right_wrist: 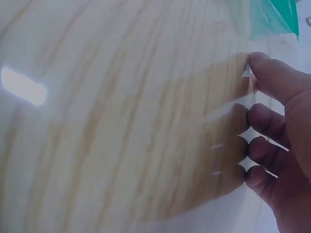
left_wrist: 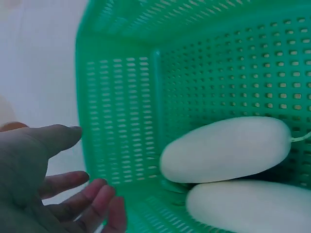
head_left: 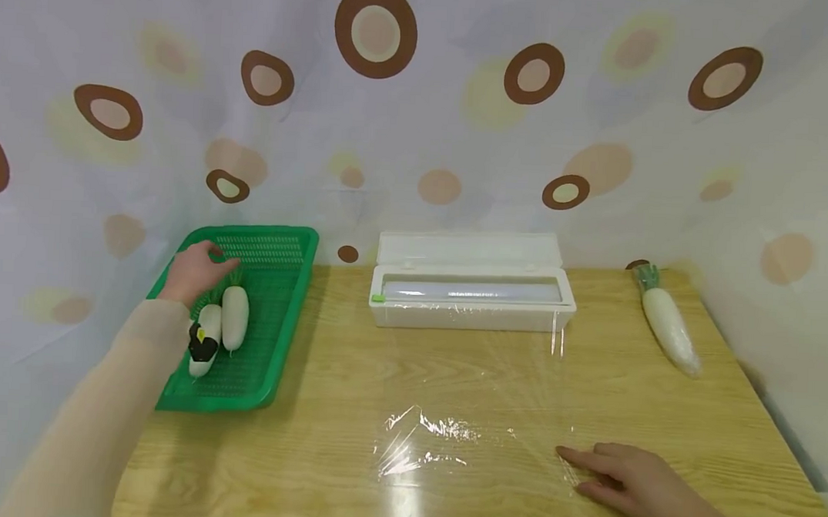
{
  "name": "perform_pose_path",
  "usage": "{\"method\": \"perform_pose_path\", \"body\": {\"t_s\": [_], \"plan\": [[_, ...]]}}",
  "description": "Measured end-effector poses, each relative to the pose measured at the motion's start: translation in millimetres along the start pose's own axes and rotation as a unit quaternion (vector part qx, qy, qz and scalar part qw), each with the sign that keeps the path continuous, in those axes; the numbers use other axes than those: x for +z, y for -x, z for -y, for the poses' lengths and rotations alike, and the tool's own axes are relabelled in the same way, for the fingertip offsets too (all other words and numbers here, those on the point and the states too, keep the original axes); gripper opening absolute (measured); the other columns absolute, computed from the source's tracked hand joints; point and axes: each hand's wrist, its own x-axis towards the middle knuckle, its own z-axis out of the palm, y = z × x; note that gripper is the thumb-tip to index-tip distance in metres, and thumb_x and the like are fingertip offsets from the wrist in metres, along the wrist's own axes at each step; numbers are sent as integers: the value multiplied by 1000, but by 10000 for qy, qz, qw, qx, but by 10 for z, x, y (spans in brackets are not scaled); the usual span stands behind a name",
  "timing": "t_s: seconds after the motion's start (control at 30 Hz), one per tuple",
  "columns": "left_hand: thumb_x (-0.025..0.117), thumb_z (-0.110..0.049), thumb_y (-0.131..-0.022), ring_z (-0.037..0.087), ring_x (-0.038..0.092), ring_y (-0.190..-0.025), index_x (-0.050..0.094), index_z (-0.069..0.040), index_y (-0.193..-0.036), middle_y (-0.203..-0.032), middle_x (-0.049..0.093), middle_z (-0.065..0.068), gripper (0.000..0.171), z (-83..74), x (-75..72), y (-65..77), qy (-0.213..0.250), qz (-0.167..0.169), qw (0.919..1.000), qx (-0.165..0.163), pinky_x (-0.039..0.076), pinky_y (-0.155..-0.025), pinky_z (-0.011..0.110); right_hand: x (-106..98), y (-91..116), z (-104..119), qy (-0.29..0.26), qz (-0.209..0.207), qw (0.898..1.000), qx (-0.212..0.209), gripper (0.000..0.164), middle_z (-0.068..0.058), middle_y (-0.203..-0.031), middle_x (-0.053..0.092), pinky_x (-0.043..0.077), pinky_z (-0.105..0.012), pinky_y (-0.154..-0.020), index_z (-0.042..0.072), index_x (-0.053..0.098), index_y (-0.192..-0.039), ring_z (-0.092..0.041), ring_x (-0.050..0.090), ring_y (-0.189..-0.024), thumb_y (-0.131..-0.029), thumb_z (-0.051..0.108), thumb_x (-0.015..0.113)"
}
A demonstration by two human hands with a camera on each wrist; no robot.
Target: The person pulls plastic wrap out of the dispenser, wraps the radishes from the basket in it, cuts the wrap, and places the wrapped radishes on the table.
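Two white radishes (head_left: 234, 318) with green tops lie side by side in a green basket (head_left: 293, 315). Over their leafy ends hovers my left hand (head_left: 197, 271), thumb and fingers apart and holding nothing in the left wrist view. A black device at the left wrist covers part of the nearer radish (left_wrist: 243, 206). Clear cling film (head_left: 441, 429) stretches over the table from a white dispenser box (head_left: 467, 316) with its lid up. At the film's right edge my right hand (head_left: 636, 484) touches the table and film with its fingertips, thumb and index finger spread.
A third white radish (head_left: 671, 327), shiny as if wrapped in film, lies at the back right of the wooden table (head_left: 336, 456). Patterned sheeting (head_left: 433, 136) hangs behind the table and along its sides.
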Motion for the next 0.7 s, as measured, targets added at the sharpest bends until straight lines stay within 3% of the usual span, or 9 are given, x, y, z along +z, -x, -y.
{"method": "perform_pose_path", "body": {"t_s": [0.1, 0.17, 0.27, 0.37, 0.47, 0.57, 0.7], "plan": [[56, -35, -105, 53, 61, -105, 43, 21, -141, -132, 50, 42, 68, 148, 91, -85, -15, 179, 9993, -336, 52, -90, 60, 5, -6, -9, -8, -11, 10000, -16, 49, 32, -85, 43, 37, -14, -61, 22, 66, -143, 12, 38, -70, -95, 23, 78], [60, -35, -103, 45, 64, -90, 49, 21, -129, -119, 56, 38, 62, 207, 159, -123, 24, 330, 9983, -479, 56, -80, 53, 9, -4, -25, 47, -52, 9999, -90, 50, 31, -85, 42, 36, -13, -61, 22, 66, -142, 12, 38, -70, -94, 23, 79], [63, -35, -101, 29, 61, -67, 57, 9, -100, -88, 60, 23, 45, 260, 258, -153, 10, 548, 9962, -675, 54, -61, 41, 24, 10, -49, 172, -161, 9995, -187, 51, 31, -84, 41, 34, -11, -61, 22, 67, -141, 13, 37, -70, -92, 22, 81], [64, -33, -101, 20, 54, -56, 55, -2, -81, -67, 54, 10, 39, 300, 334, -183, -36, 681, 9943, -817, 48, -53, 36, 43, 26, -66, 230, -219, 9991, -289, 53, 31, -85, 42, 33, -9, -62, 21, 67, -141, 13, 37, -70, -90, 21, 82], [64, -31, -101, 21, 54, -55, 59, 3, -85, -67, 58, 13, 38, 339, 388, -189, -102, 720, 9941, -808, 48, -53, 36, 70, 34, -77, 240, -222, 9986, -413, 54, 30, -86, 44, 32, -8, -62, 20, 67, -141, 13, 37, -71, -90, 20, 83], [64, -29, -99, 27, 59, -66, 60, 15, -110, -90, 64, 26, 45, 353, 418, -187, -140, 798, 9946, -643, 50, -57, 38, 83, 29, -80, 338, -295, 9976, -523, 55, 30, -86, 43, 31, -7, -63, 20, 67, -141, 13, 36, -71, -88, 20, 84], [66, -23, -98, 39, 63, -85, 42, 18, -140, -122, 54, 39, 65, 315, 432, -204, -56, 1116, 9924, -509, 55, -64, 41, 76, 2, -78, 425, -465, 9964, -559, 57, 30, -86, 43, 31, -7, -65, 21, 68, -140, 13, 36, -71, -85, 20, 86]]}}
